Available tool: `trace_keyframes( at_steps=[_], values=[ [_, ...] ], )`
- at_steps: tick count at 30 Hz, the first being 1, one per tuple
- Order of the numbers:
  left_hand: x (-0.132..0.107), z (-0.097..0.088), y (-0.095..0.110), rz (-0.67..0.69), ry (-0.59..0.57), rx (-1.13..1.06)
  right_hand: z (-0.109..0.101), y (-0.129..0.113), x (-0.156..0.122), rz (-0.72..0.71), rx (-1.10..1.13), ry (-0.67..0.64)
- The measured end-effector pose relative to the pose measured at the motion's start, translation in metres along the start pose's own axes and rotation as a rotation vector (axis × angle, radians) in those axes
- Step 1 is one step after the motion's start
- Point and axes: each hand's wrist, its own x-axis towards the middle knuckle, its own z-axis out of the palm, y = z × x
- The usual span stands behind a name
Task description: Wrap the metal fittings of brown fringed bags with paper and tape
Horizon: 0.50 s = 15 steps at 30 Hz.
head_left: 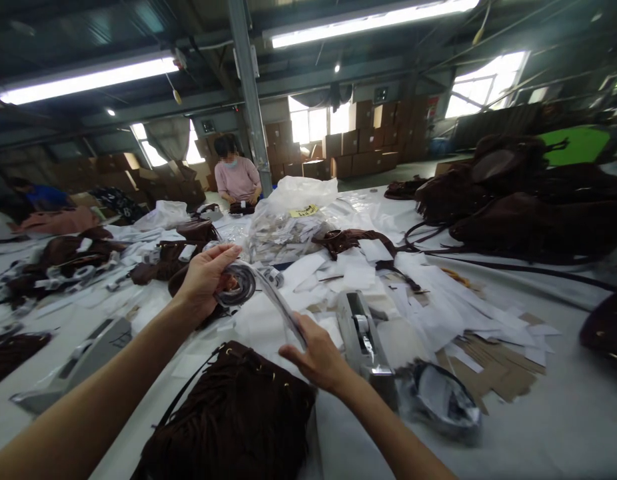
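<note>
My left hand [201,280] grips a coiled grey band [240,287], which looks wrapped in clear film. From the coil, a loose length of the band [280,301] slants down to my right hand [318,350], whose fingers are closed on it. Below both hands lies a dark brown fringed bag [233,420] with metal eyelets. A grey tape dispenser [351,327] stands just beyond my right hand. Right of the dispenser sits a dark ring-shaped bundle in clear plastic [446,400], partly blurred.
Another tape dispenser [88,357] is beside my left forearm. White paper sheets [438,300] and cardboard pieces [493,367] cover the right side. Brown bags [548,220] are heaped at far right. A co-worker in pink [237,177] is across the table, past a plastic bag [293,230].
</note>
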Motion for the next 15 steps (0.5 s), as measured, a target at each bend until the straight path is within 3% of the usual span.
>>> trace_keyframes(
  at_steps=[4, 7, 10, 13, 15],
  values=[
    [-0.014, 0.015, 0.000, -0.048, -0.168, 0.140, -0.031, -0.018, 0.033, -0.010, 0.192, 0.010],
    [-0.025, 0.031, -0.001, -0.091, -0.230, 0.121, -0.029, -0.030, 0.044, -0.048, 0.175, -0.057],
    [-0.032, 0.046, -0.005, -0.090, -0.165, -0.016, -0.011, -0.039, 0.040, -0.054, 0.194, 0.051],
    [-0.035, 0.055, -0.017, -0.042, -0.026, -0.187, 0.002, -0.046, 0.033, 0.043, 0.201, 0.246],
    [-0.034, 0.056, -0.026, -0.011, 0.042, -0.243, 0.003, -0.045, 0.029, 0.110, 0.138, 0.295]
  ],
)
